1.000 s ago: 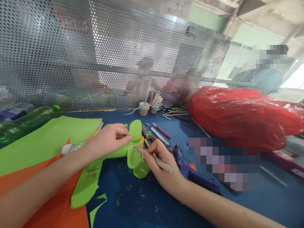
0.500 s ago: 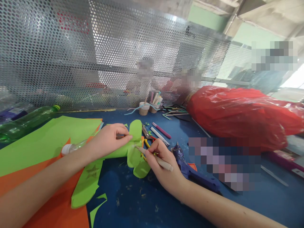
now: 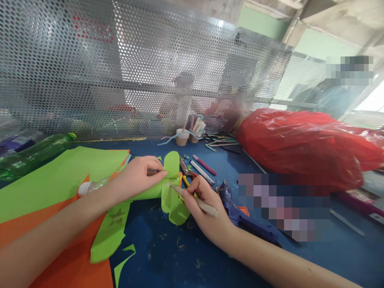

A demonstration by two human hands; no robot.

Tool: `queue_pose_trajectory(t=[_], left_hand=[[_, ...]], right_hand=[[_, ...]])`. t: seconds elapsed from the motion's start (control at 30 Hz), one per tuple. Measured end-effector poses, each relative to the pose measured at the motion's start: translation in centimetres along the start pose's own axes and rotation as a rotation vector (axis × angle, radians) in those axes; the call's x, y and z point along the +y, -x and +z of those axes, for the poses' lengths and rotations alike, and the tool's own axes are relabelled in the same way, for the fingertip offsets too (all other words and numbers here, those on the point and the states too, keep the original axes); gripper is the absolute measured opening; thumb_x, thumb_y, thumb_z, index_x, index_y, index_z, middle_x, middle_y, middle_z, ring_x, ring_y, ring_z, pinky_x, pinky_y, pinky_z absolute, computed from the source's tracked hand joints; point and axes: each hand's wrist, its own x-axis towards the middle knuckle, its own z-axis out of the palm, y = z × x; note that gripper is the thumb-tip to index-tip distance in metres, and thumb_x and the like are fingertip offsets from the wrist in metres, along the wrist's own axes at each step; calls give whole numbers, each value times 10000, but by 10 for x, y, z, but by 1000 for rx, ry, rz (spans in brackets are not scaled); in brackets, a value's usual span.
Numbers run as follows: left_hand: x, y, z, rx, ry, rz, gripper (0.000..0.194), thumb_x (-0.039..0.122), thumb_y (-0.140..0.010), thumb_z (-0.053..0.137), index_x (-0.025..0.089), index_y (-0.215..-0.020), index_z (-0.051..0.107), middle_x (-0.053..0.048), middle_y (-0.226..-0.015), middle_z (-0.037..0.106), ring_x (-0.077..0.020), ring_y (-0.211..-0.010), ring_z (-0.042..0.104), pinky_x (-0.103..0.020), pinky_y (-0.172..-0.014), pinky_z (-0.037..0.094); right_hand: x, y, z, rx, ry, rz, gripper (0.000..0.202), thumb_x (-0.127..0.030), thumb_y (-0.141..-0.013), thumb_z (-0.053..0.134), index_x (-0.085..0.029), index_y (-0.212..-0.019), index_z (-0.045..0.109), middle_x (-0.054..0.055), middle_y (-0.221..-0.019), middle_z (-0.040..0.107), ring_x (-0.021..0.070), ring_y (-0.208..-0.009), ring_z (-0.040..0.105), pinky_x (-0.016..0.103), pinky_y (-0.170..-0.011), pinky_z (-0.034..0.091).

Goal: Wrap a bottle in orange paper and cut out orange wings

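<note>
A model plane (image 3: 150,193) of bright green paper lies in front of me, with rounded tail pieces (image 3: 171,165) and a long wing (image 3: 112,236) that bears a brownish star. My left hand (image 3: 141,176) is closed on its body, thumb and fingertips at the edge of the tail. Between the fingers of my right hand (image 3: 207,208) is a pale marker (image 3: 205,207). Its tip touches the green tail, where a faint mark shows. Behind the tail lie pliers (image 3: 186,168) with red handles and something with yellow handles, partly covered by the plane and my right hand.
A dark blue glue gun (image 3: 240,216) lies right of my right hand. Two markers (image 3: 201,172) rest behind it. Green paper (image 3: 60,172), orange paper (image 3: 75,256) and a green bottle (image 3: 36,156) are on the left. Cups of pens (image 3: 181,138) and a red bag (image 3: 309,148) stand farther back.
Hardly anything differs. The marker tip stays on the tail, and both hands keep almost the same place and hold.
</note>
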Motion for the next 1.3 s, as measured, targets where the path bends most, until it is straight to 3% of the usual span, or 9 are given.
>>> queue_pose_trajectory(t=[1.3], left_hand=[[-1, 0, -1, -5, -25, 15, 259, 330, -855, 539, 197, -689, 688, -19, -801, 686, -184, -753, 638, -285, -689, 471]], right_hand=[[-2, 0, -1, -18, -4, 4, 221, -294, -898, 506, -230, -731, 378, -78, -621, 350, 90, -514, 317, 217, -456, 277]])
